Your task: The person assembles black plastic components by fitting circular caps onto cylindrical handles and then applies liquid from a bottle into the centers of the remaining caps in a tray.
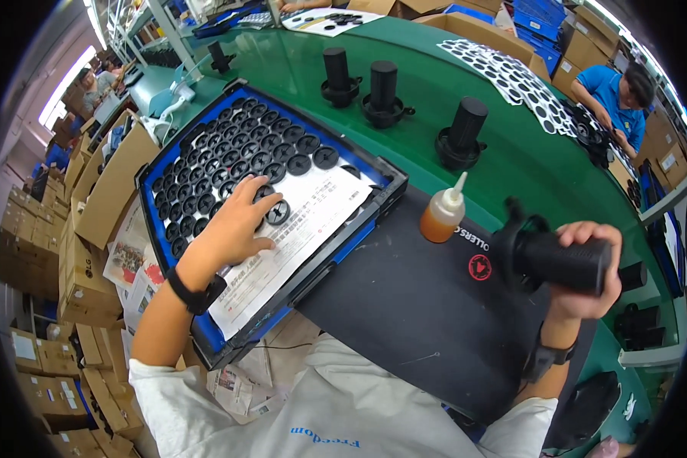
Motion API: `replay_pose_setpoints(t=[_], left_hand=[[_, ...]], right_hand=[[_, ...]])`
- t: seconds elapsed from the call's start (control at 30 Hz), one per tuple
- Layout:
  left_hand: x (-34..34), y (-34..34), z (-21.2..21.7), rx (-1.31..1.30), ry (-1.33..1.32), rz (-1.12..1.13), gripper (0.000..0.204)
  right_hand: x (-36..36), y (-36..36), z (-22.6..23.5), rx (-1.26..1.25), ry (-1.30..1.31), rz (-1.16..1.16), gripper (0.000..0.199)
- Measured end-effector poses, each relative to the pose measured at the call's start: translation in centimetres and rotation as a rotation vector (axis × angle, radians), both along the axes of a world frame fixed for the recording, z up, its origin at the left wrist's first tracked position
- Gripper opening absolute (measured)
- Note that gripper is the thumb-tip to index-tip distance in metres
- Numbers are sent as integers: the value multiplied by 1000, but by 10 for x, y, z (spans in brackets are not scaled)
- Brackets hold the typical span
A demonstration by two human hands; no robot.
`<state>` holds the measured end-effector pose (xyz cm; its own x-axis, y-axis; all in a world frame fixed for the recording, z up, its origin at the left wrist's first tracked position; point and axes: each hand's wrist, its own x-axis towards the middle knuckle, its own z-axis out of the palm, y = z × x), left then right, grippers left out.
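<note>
My right hand (pixel 584 286) is wrapped round a black cylindrical housing (pixel 561 259), tilted almost onto its side, with a wider, blurred ringed end toward the left. My left hand (pixel 240 225) reaches over a blue tray with a black rim (pixel 385 191), its thumb apart and fingertips at several small black spoked discs (pixel 278 212). Whether it grips one of them I cannot tell. Rows of such discs (pixel 229 145) fill the tray's far part, and printed paper (pixel 313 229) lies under them. Between my hands a squeeze bottle (pixel 443 214) of amber liquid stands upright on a black mat (pixel 404 290).
Black cylindrical housings (pixel 463 133) stand along the green bench (pixel 420 84) beyond the mat. A sheet with black round pieces (pixel 507 80) lies at the far right, near a person in blue (pixel 618 95). Cardboard boxes (pixel 103 198) crowd the left side.
</note>
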<state>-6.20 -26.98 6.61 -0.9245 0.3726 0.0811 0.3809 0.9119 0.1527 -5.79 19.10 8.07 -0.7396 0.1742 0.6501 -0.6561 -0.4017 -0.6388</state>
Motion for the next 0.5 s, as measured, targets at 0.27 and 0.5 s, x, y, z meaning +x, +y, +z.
replay_pose_setpoints(t=[0.27,0.5], left_hand=[[-45,-7,-37,-136,-110,93,69],[-29,2,-25,-24,46,118,52]], right_hand=[[-75,106,-56,-80,-167,-574,35],[-114,134,-108,343,-303,-1032,31]])
